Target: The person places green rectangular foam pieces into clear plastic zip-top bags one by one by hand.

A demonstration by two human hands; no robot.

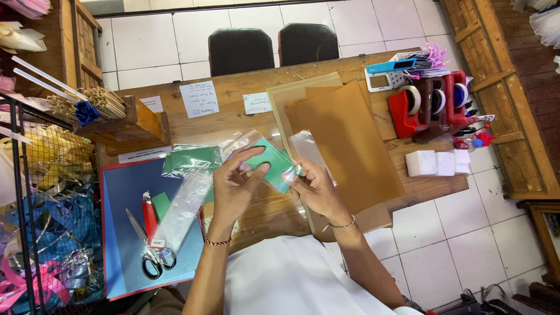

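Both my hands hold a green card in a clear plastic sleeve [272,161] above the wooden table [233,87]. My left hand [233,186] grips its left side, thumb on the green face. My right hand [312,185] pinches the sleeve's right end. A second clear sleeve [309,149] lies just behind my right hand on brown paper sheets [350,140]. Green sheets in plastic [191,159] lie to the left of my left hand.
A blue cutting mat [125,245] carries scissors [149,251], a red cutter [149,216] and a long clear bag [184,210]. Red tape dispensers [431,105] and white blocks [434,163] sit at the right. A wooden box of sticks [116,116] stands at the left. Two black chairs [271,46] stand behind the table.
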